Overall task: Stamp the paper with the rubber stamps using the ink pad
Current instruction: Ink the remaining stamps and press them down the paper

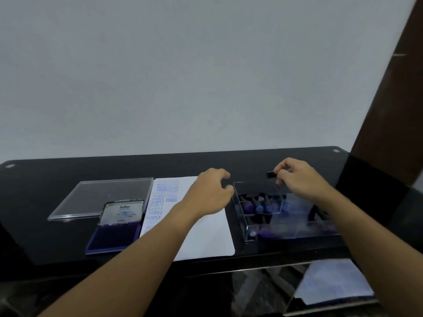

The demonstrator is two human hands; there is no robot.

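A white paper (206,234) with blue stamp prints down its left side lies mid-table. Left of it sits the open ink pad (114,236), its metal lid (122,212) raised. A clear box (286,232) with several blue-handled stamps (261,208) stands to the right. My right hand (299,179) pinches a small black stamp (272,174) above the box's far edge. My left hand (210,193) hovers with curled fingers over the paper's upper right, beside the box, holding nothing.
A clear plastic lid (103,197) lies flat behind the ink pad. The black table (45,236) ends at a white wall. A brown post (389,99) rises at right. Below the front edge lies a light sheet (334,282).
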